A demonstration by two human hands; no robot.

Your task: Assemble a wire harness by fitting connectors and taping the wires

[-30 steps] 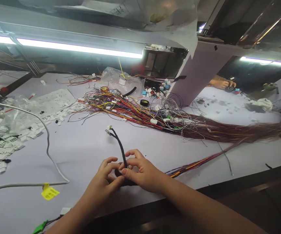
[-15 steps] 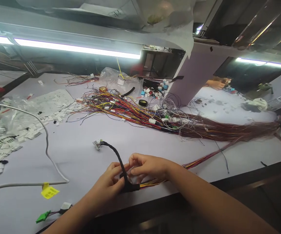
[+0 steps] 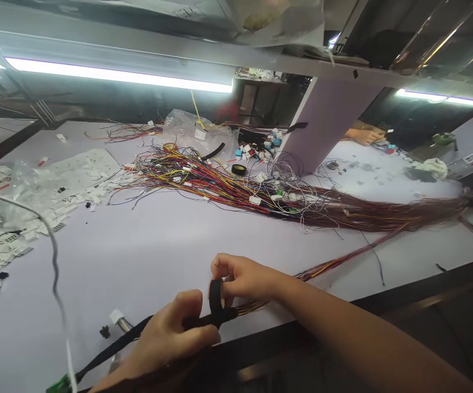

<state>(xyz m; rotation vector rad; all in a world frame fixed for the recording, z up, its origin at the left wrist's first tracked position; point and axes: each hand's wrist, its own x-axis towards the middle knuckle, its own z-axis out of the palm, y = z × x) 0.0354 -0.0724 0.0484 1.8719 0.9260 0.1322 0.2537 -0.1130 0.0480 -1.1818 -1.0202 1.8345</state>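
Observation:
My left hand (image 3: 175, 333) is wrapped round a black taped wire harness (image 3: 116, 349) near the table's front edge. My right hand (image 3: 240, 278) grips a roll of black tape (image 3: 216, 297), which stands upright against the harness just right of my left fingers. From the taped part, bare coloured wires (image 3: 255, 308) run right beneath my right wrist. A white connector (image 3: 117, 316) on short wires and a green connector (image 3: 58, 385) lie at the harness's left side.
A large bundle of loose wires (image 3: 236, 191) crosses the table behind my hands. White connectors (image 3: 5, 251) lie at the left near a grey cable (image 3: 54, 262). Another tape roll (image 3: 238, 170) sits behind the bundle. Another person's hand (image 3: 363, 135) shows beyond the post (image 3: 322, 123).
My left hand has moved left and down along the harness, and the branch with the white connector has swung down to the left. The tape roll now shows clearly in my right hand.

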